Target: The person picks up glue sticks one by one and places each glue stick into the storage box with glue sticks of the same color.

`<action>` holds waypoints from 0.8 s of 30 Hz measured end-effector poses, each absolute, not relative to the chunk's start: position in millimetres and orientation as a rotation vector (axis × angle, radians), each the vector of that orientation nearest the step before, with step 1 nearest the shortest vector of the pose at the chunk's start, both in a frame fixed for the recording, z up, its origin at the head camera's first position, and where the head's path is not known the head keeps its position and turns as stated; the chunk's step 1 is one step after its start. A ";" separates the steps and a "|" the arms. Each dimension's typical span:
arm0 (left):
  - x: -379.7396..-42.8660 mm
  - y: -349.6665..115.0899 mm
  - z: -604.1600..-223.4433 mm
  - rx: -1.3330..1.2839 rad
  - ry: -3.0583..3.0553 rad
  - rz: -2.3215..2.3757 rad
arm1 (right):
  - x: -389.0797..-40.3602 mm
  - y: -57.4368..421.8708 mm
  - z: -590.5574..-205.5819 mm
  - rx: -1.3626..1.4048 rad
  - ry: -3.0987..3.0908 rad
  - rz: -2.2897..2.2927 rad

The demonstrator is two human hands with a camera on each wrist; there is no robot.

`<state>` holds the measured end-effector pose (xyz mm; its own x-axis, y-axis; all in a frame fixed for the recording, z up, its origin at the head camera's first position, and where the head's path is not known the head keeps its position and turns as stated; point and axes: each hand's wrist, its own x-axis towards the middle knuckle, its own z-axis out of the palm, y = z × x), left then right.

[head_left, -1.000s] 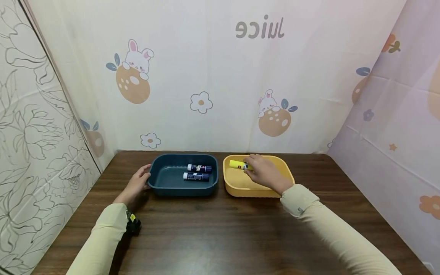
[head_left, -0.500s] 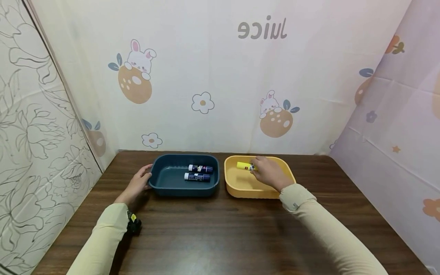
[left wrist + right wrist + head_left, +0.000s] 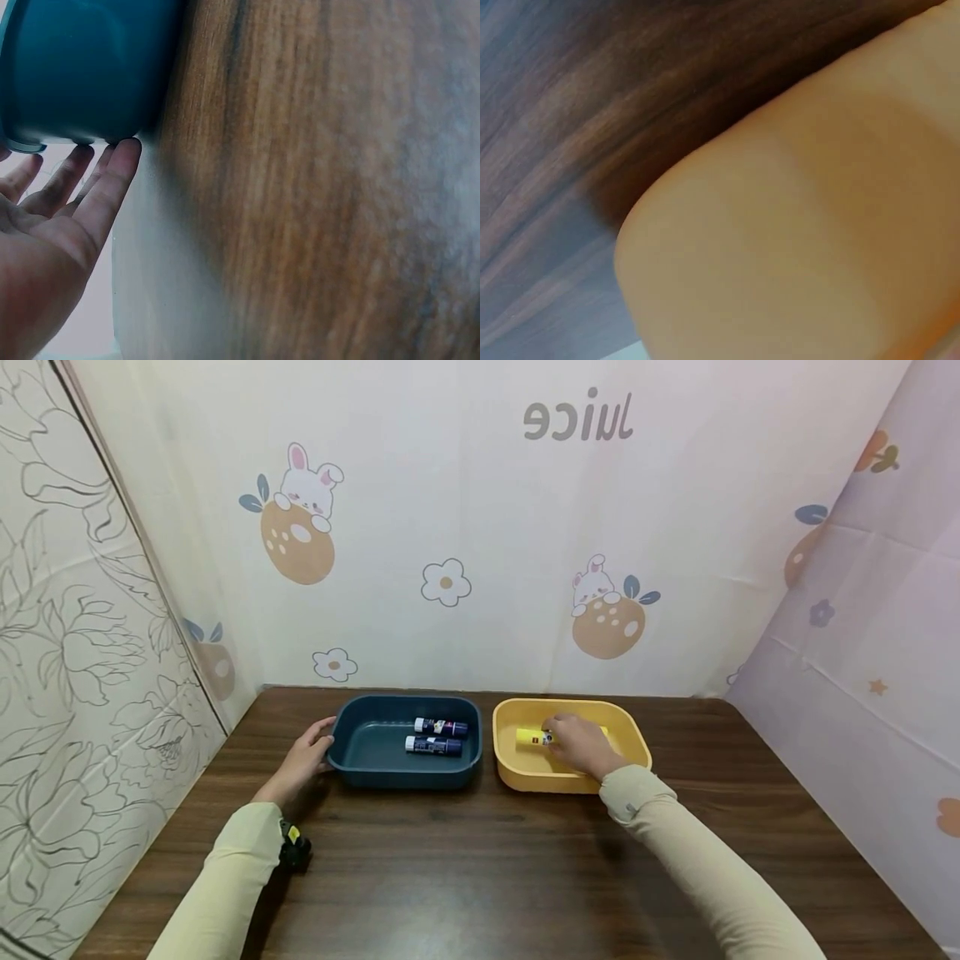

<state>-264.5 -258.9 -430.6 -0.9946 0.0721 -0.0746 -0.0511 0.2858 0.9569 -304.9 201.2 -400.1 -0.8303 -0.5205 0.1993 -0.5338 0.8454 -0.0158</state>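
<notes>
My right hand (image 3: 581, 745) reaches down into the yellow tray (image 3: 517, 779) and grips a yellow glue stick (image 3: 531, 737) low over the tray floor. Its labelled end points left; the other end is hidden by the fingers. A bright yellow bit shows just beyond the knuckles. In the right wrist view only the yellow tray's outer wall (image 3: 742, 247) fills the frame, with the glue stick out of sight. My left hand (image 3: 306, 753) rests at the left end of the teal tray (image 3: 405, 779). In the left wrist view its fingertips (image 3: 129, 150) touch that tray's outer wall.
Inside the teal tray lie two dark blue glue sticks with white ends, the rear one (image 3: 441, 727) and the front one (image 3: 433, 745). Both trays stand side by side near the back of the brown wooden table (image 3: 450, 877). A printed curtain (image 3: 450, 527) hangs behind.
My right hand has lowered the yellow glue stick from rim height into the yellow tray, after shifting slightly right. The left hand stays at the teal tray.
</notes>
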 end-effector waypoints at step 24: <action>-263.7 -260.0 -431.2 0.041 2.420 1.846 | -317.5 191.1 -414.8 0.796 -2.927 0.096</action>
